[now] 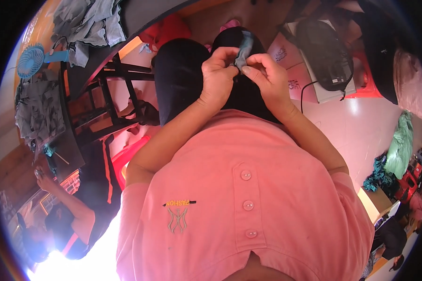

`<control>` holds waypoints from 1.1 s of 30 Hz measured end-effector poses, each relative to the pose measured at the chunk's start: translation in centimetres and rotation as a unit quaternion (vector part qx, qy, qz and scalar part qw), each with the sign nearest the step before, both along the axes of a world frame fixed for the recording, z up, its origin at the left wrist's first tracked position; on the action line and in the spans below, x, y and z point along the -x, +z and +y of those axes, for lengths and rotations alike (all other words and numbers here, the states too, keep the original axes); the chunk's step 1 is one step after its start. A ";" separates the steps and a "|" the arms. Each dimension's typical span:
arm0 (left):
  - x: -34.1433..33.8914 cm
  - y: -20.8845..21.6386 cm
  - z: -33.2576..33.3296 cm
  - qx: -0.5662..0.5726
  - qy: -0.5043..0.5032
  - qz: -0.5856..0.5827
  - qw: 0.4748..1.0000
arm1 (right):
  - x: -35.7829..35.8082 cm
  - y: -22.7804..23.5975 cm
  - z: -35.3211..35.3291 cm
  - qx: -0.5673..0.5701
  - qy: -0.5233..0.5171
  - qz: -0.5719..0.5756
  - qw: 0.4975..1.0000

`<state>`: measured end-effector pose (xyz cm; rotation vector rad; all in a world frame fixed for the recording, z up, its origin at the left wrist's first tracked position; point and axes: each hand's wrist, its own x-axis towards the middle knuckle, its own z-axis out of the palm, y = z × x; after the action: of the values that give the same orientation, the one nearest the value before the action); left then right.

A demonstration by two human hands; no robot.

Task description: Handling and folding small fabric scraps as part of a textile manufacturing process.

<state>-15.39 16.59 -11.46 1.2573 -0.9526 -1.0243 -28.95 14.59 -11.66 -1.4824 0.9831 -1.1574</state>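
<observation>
Above my dark-trousered lap, both hands pinch a small grey-blue strip of fabric (244, 48). My left hand (218, 74) grips it from the left, thumb and forefinger closed near its lower end. From the other side, my right hand (270, 80) has its thumb and forefinger closed on the same end. The strip's upper part sticks up between my fingers, toward my knee. Its lowest end is partly hidden by my fingertips, and a small dark bit shows just below them.
At left, a dark table (140, 18) carries grey cloth pieces (89, 28) and a blue fan (31, 61). Another person (75, 215) works at lower left. To my right, a black backpack (324, 54) rests on boxes; green cloth (400, 145) lies farther right.
</observation>
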 end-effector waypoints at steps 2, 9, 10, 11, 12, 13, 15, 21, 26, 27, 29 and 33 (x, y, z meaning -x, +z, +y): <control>0.2 0.4 0.1 -0.033 -0.011 0.083 0.996 | 0.1 0.3 -0.2 -0.103 0.031 -0.012 0.994; -1.2 0.5 1.0 -0.083 -0.031 0.020 0.996 | 0.4 0.4 -0.3 -0.077 0.060 -0.026 0.995; -1.4 0.3 1.3 -0.086 -0.025 -0.005 0.996 | 0.4 0.4 -0.2 -0.087 0.075 -0.026 0.993; -1.5 0.1 1.5 -0.086 -0.026 -0.005 0.996 | 0.4 0.3 -0.1 -0.098 0.091 -0.026 0.991; -1.7 -0.1 1.7 -0.055 -0.014 -0.049 0.997 | 0.3 0.0 0.2 -0.098 0.090 -0.027 0.991; -1.7 -0.2 1.7 -0.023 -0.003 -0.093 0.995 | 0.2 -0.5 0.6 -0.079 0.112 -0.020 0.990; -1.5 -0.6 1.8 -0.016 -0.022 -0.054 0.998 | 0.2 -1.0 1.1 -0.094 0.148 -0.031 0.984; -1.0 0.2 1.5 -0.051 -0.103 -0.016 0.993 | 1.6 1.1 -1.0 -0.153 0.131 -0.027 0.979; -0.8 -0.4 1.7 -0.025 -0.088 -0.090 0.992 | 0.9 0.2 1.2 0.007 0.131 0.034 0.991; -0.6 -0.4 1.8 -0.038 -0.072 -0.041 0.996 | 1.1 0.0 1.3 -0.029 0.148 0.017 0.988; -0.4 -0.2 1.8 -0.051 -0.057 0.008 0.997 | 1.5 -0.4 1.4 -0.081 0.162 -0.008 0.983; -0.5 -0.2 1.7 -0.069 -0.061 0.016 0.996 | 1.7 -0.1 1.0 -0.135 0.139 -0.006 0.981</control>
<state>-14.89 18.30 -11.67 1.3048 -0.9570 -1.2183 -30.61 15.61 -11.74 -1.3424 0.8548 -0.7974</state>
